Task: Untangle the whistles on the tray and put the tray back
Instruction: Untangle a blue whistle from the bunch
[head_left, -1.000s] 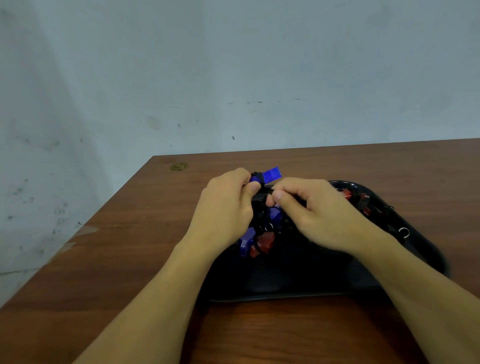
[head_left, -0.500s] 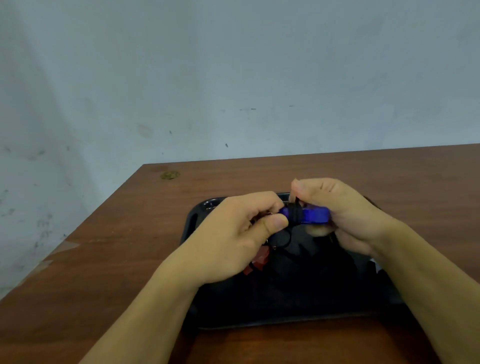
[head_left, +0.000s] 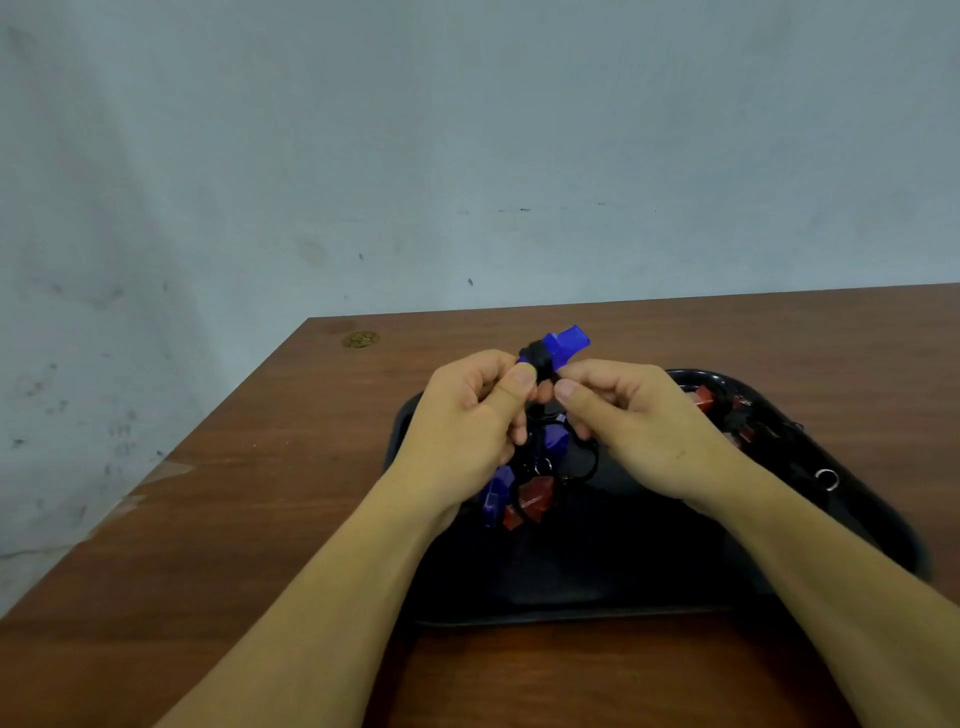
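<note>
Since half a second ago the translucent blue plastic whistle has been swung up-right above both thumbs, pinched at its black-corded base by left hand and right hand, tangle dangling over the black tray.

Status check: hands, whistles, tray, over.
Left hand and right hand both pinching the tangled cord at the blue whistle. Bunch of whistles dangling over black tray. More red whistles unsorted on tray.

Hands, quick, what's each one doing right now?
Left hand: fingers curled, pinching the black cord on the blue whistle.
Right hand: fingers curled, pinching the same cord tangle.
</note>
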